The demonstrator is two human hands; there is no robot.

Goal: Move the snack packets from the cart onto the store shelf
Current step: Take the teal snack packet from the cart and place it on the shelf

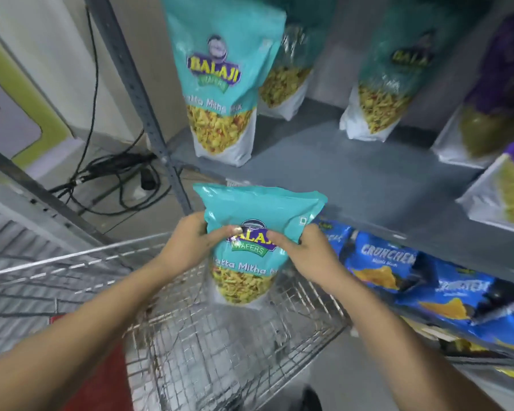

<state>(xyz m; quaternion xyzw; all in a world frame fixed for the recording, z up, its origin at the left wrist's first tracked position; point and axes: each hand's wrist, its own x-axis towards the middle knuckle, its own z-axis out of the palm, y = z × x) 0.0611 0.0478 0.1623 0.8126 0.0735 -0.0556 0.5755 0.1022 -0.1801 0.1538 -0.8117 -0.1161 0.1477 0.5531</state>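
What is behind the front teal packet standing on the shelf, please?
Another teal packet stands right behind the front teal packet on the shelf. Its left part is covered, so anything further back cannot be seen.

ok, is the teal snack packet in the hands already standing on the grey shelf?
No: the teal snack packet is held in the air by both hands, left hand and right hand, above the wire cart.
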